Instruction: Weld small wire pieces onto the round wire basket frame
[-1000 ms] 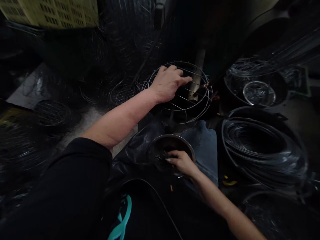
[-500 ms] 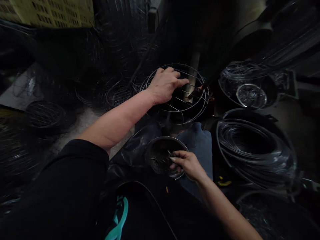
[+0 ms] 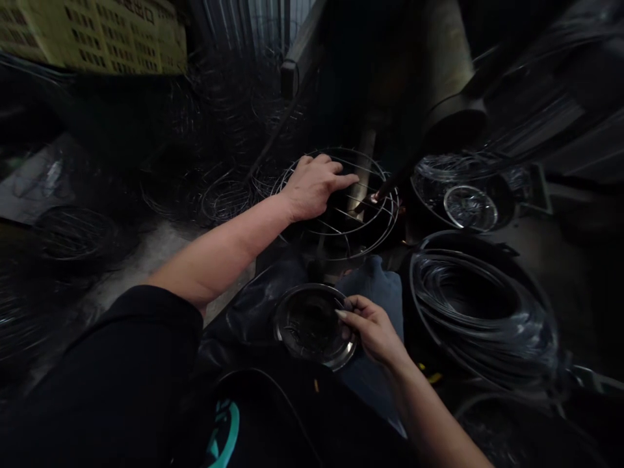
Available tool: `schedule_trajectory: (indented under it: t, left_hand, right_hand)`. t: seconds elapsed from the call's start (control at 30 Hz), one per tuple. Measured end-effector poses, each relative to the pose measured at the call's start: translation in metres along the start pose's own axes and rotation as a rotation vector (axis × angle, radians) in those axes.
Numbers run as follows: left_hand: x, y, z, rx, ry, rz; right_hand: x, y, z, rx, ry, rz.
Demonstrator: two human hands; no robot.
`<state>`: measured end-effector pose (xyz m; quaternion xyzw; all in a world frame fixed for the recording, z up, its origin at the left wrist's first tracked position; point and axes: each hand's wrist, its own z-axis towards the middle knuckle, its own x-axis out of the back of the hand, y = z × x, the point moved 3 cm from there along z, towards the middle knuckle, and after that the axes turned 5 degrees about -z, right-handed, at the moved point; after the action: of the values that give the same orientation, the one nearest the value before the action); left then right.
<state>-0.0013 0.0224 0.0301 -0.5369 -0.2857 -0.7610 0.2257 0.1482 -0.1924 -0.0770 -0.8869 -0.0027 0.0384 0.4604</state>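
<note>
My left hand [image 3: 313,186] rests on top of a round wire guard [image 3: 363,224] ahead of me, its fingers curled over the wires and the forefinger pointing right. A dark rod with a glowing tip [image 3: 377,195] touches the guard's right side. My right hand [image 3: 373,328] is closed at the right rim of a shallow metal bowl [image 3: 307,325] on my lap. What the fingers pinch is too small to make out.
Stacks of dark wire rings [image 3: 480,305] lie to the right, with a shiny disc [image 3: 470,208] behind them. More wire guards [image 3: 227,195] are piled to the left and behind. A yellow crate [image 3: 97,32] stands at the top left.
My right hand has drawn out of the bowl to its right rim. My left hand has stayed on the wire guard. The view has tilted, so everything sits lower in the frame.
</note>
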Motion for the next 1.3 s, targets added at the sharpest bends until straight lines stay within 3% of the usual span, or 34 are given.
schedule_trajectory:
  t: [0.17, 0.4, 0.5, 0.63, 0.87, 1.03, 1.2, 1.3]
  left_hand:
    - [0.002, -0.004, 0.002, -0.025, 0.012, 0.039]
    - [0.004, -0.01, 0.007, -0.097, 0.039, 0.091]
    - [0.004, -0.009, 0.01, -0.133, 0.016, 0.104]
    - [0.004, -0.011, 0.016, -0.157, -0.015, 0.091]
    - [-0.002, -0.021, 0.03, -0.278, -0.043, 0.006]
    - [-0.001, -0.02, 0.038, -0.328, -0.029, -0.021]
    - [-0.003, -0.02, 0.039, -0.356, -0.052, -0.072]
    - [-0.002, -0.022, 0.04, -0.354, -0.056, -0.075]
  right_hand:
    - [0.013, -0.028, 0.011, 0.149, 0.073, 0.033]
    - [0.029, -0.091, 0.029, 0.53, 0.22, 0.004]
    - [0.029, -0.107, 0.038, 0.621, 0.328, -0.001]
    - [0.024, -0.117, 0.051, 0.553, 0.378, -0.065]
    - [0.024, -0.13, 0.061, 0.466, 0.205, -0.232]
    - [0.027, -0.132, 0.061, 0.436, 0.289, -0.245]
    - [0.024, -0.128, 0.06, 0.434, 0.112, -0.23]
    - [0.027, -0.126, 0.06, 0.47, 0.232, -0.16]
